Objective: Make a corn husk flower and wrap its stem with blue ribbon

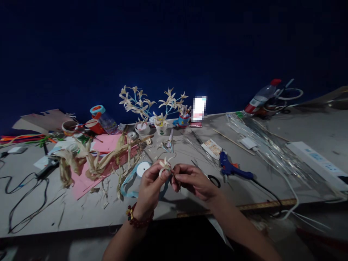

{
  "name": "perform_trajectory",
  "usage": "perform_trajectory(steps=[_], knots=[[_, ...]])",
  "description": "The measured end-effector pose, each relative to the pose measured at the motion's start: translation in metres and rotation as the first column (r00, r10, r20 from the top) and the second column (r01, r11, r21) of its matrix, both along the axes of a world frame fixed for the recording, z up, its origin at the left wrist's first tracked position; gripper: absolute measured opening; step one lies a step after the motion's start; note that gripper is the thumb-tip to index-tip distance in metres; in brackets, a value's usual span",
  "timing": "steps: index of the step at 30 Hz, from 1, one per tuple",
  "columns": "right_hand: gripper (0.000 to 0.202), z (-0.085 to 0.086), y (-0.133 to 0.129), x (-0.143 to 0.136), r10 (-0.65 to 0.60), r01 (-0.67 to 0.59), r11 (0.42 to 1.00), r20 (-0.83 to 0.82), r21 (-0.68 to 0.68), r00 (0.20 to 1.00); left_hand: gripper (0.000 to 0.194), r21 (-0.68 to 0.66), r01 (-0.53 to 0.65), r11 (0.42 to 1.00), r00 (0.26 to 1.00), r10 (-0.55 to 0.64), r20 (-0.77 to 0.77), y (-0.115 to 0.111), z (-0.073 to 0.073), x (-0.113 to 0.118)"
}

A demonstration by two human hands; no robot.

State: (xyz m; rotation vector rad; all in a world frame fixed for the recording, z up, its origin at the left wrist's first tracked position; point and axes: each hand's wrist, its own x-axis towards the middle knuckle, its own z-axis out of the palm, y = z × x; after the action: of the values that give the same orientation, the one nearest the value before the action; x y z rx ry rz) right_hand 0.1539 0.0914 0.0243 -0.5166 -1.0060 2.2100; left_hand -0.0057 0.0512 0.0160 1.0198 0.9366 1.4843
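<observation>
A pale husk flower (165, 165) is pinched between the thumb and fingers of my left hand (152, 183), which has a beaded bracelet at the wrist. My right hand (191, 180) touches it from the right, its fingers closed round the thin stem below the petals. A roll of light blue ribbon (143, 169) lies just left of my hands, its loose blue band (127, 190) curling on the table. Black-handled scissors (214, 180) lie partly hidden behind my right hand.
Dried corn husks (94, 163) cover pink paper (78, 185) at left. Behind stand flower arrangements in cups (161, 127) and a lit phone (199, 108). Right are a blue glue gun (235, 169), wires (261, 145), a power strip (318, 163) and a bottle (262, 96).
</observation>
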Motion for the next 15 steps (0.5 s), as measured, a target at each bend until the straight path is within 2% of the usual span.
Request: perform_trajectory(steps=[3, 8, 15], knots=[[0.028, -0.003, 0.0, -0.001, 0.018, -0.02, 0.998, -0.027, -0.052, 0.999, 0.009, 0.017, 0.002, 1.0, 1.0, -0.002, 0.02, 0.0, 0.002, 0.0], [0.028, -0.009, -0.001, -0.003, 0.056, -0.066, 0.99, -0.086, -0.127, 0.995, 0.009, -0.059, 0.094, 0.994, 0.987, -0.086, 0.135, -0.003, 0.005, 0.002], [0.028, -0.009, -0.003, -0.003, 0.063, -0.079, 0.985, -0.106, -0.151, 0.992, 0.019, -0.071, -0.015, 0.997, 0.999, 0.017, 0.032, -0.004, -0.004, -0.003]])
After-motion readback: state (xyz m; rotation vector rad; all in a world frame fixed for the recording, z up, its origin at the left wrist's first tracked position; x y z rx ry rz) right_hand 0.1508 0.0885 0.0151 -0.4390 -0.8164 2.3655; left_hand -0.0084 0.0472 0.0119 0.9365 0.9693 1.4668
